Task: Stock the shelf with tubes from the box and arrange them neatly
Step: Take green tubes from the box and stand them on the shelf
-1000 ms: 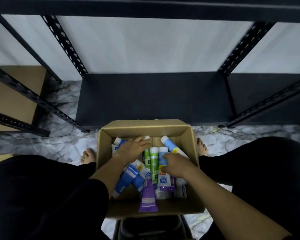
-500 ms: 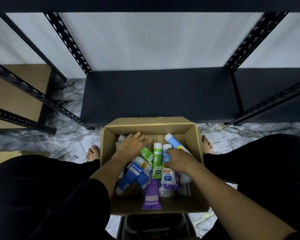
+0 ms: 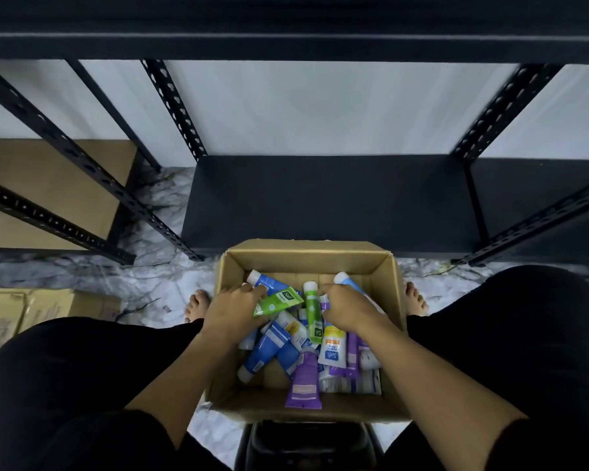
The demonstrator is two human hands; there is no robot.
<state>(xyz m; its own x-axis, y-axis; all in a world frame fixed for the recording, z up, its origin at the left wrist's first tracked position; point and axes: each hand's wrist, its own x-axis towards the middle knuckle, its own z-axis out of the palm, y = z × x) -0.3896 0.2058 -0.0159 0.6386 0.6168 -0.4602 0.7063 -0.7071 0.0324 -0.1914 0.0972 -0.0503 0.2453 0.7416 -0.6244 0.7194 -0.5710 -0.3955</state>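
Left hand now grips a green tube, fingers curled round its near end, tube lifted clear of the pile and angled far-right; half a second ago that hand was only resting on the heap at the box's left side. Right hand has shifted farther into the box, fingers curled down among the tubes next to a second green tube and a light blue tube – can't tell whether it's actually pinching one, fingertips hidden. Rest of the tubes sit jumbled in the box: blue tube, purple tube, white tube. Shelf just beyond the box holds nothing yet. Reading: first pick is secured on the left, right one pending; stocking hasn't started, next is carrying tubes over the box's far wall onto the shelf
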